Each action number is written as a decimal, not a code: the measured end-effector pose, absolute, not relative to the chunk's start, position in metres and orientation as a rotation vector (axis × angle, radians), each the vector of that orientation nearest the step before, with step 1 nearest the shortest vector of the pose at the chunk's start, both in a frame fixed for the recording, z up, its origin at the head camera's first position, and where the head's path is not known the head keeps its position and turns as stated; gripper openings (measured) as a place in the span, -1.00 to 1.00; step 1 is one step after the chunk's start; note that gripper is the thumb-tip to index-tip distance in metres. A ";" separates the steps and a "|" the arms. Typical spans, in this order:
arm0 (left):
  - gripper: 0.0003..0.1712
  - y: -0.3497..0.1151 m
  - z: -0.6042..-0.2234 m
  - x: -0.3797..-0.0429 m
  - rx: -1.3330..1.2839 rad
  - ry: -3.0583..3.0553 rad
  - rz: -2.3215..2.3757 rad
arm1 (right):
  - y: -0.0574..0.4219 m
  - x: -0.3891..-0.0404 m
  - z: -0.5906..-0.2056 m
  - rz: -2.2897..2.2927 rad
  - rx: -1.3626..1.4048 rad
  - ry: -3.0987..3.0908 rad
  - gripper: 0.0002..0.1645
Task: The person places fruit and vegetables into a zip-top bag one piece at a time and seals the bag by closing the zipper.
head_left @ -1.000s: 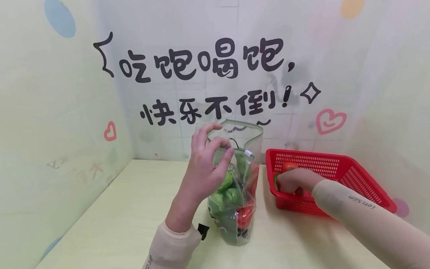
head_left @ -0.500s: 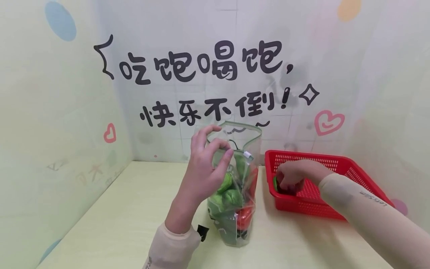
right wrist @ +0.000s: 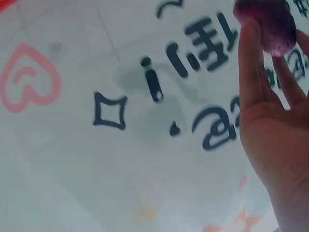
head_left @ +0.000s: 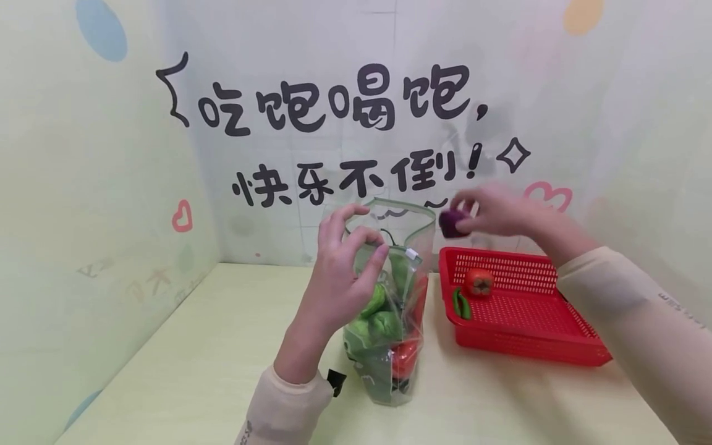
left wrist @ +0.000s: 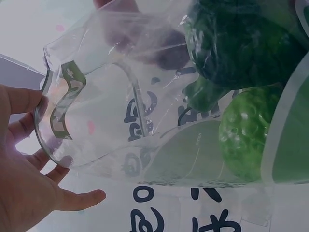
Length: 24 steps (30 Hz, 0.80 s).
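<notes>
Raised since last frame: your R hand [head_left: 495,211], gripping purple item [head_left: 453,224] above red basket [head_left: 528,345], just right of clear bag [head_left: 379,382]. Your L hand [head_left: 342,275] holds bag's rim; bag, w/ veg [head_left: 385,326] inside, stands betw. hands. Basket: tomato [head_left: 478,282], green pepper [head_left: 464,307] alongside.

From the head, the tabletop [head_left: 222,346] and lettered wall [head_left: 250,37] are viewed forward and slightly downward, in the widest framing. From the left wrist, the clear bag [left wrist: 101,121] is seen close up and sideways, beside the left grip [left wrist: 24,179]. From the right wrist, the wall is shown roughly upside down past the right grip [right wrist: 275,125]. The lettering [head_left: 372,99] is shared by all three.
</notes>
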State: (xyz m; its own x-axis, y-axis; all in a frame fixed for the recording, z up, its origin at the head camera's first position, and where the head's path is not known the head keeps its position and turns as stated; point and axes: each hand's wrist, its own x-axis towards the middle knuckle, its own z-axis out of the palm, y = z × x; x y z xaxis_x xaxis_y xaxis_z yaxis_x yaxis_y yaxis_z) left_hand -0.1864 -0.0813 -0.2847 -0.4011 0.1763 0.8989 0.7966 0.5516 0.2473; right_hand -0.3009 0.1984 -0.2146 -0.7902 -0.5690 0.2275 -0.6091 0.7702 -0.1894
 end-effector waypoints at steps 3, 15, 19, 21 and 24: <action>-0.94 -0.081 -0.285 -0.186 -0.788 -1.894 -0.869 | 0.193 -0.295 -0.195 0.480 0.937 -2.595 -0.65; -0.94 -0.085 -0.284 -0.186 -0.794 -1.879 -0.849 | 0.154 -0.270 -0.178 0.714 1.158 -2.288 -0.58; -0.94 -0.084 -0.283 -0.186 -0.798 -1.881 -0.848 | 0.148 -0.264 -0.180 0.637 1.168 -2.302 -0.60; -0.95 -0.084 -0.283 -0.186 -0.796 -1.885 -0.846 | 0.144 -0.261 -0.181 0.581 1.167 -2.310 -0.62; -0.95 -0.084 -0.283 -0.186 -0.792 -1.890 -0.846 | 0.140 -0.257 -0.181 0.527 1.172 -2.331 -0.65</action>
State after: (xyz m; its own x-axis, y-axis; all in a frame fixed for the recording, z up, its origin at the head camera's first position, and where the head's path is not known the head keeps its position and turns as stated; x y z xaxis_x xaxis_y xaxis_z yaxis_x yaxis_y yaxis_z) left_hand -0.1857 -0.0844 -0.2831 -0.3980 0.1836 0.8988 0.7928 0.5619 0.2362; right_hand -0.2573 0.1400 -0.1810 -0.5214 -0.6363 0.5686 -0.8191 0.5601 -0.1243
